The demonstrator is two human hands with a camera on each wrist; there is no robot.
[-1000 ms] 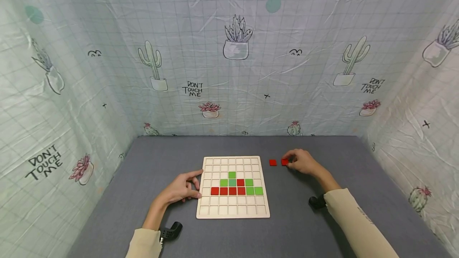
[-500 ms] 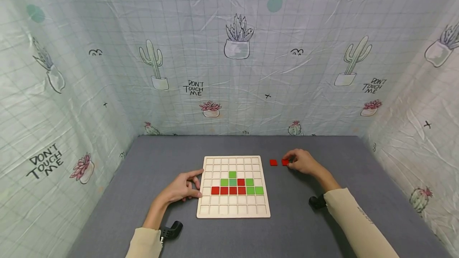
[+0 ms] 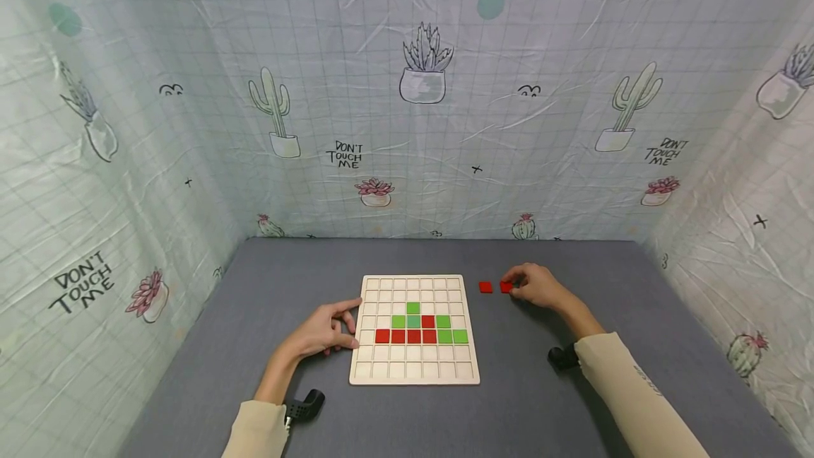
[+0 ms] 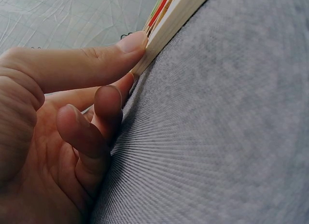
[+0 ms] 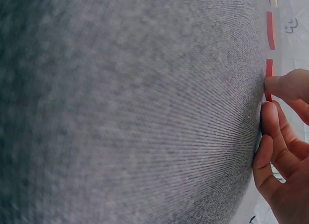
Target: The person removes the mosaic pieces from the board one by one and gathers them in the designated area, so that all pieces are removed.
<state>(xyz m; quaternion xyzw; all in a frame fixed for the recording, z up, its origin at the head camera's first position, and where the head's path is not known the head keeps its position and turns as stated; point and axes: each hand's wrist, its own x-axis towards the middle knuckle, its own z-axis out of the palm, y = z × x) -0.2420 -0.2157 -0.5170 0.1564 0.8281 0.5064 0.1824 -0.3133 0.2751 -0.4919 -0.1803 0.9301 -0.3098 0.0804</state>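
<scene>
- Right hand [image 3: 537,287]: we see its grip pinching the outer red tile [image 3: 505,288] between thumb and forefinger, low at the bench [image 3: 413,419], right of the board [image 3: 381,371].
- Inner red tile [image 3: 486,288]: we find it between that grip and the board, touching neither.
- Left hand [image 3: 322,331]: grip released, forefinger and thumb spread, tips touching the board's left edge.

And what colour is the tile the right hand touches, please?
That square tile is red, clearest in the head view.
</scene>
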